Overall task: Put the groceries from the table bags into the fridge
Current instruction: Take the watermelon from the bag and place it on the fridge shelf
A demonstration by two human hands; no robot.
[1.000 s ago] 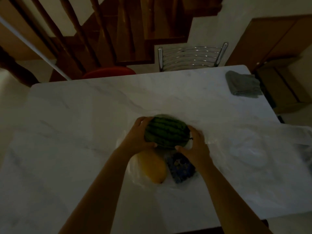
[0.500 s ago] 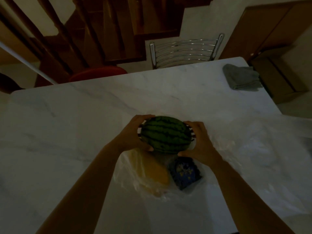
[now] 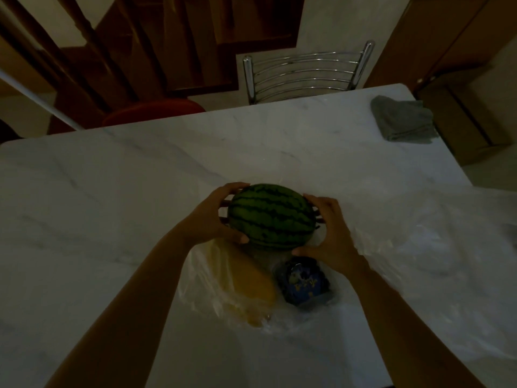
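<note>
A small striped green watermelon (image 3: 270, 217) is held between both hands just above the white marble table (image 3: 112, 197). My left hand (image 3: 212, 217) grips its left end and my right hand (image 3: 326, 233) grips its right end, fingers curled round it. Below it lies a clear plastic bag (image 3: 207, 289) holding a yellow-orange fruit (image 3: 251, 281) and a dark blue packet (image 3: 303, 284). A second, flattened clear bag (image 3: 433, 242) spreads over the table to the right.
A folded grey cloth (image 3: 402, 121) lies at the table's far right corner. Behind the table stand a chrome-backed chair (image 3: 307, 74) and a red seat (image 3: 154, 110). Wooden stair rails (image 3: 70, 51) rise at the back left, and cardboard boxes (image 3: 470, 107) sit at the right.
Both hands have lifted the watermelon out of the bag and a little away from me. The yellow fruit and blue packet stayed in the bag.
</note>
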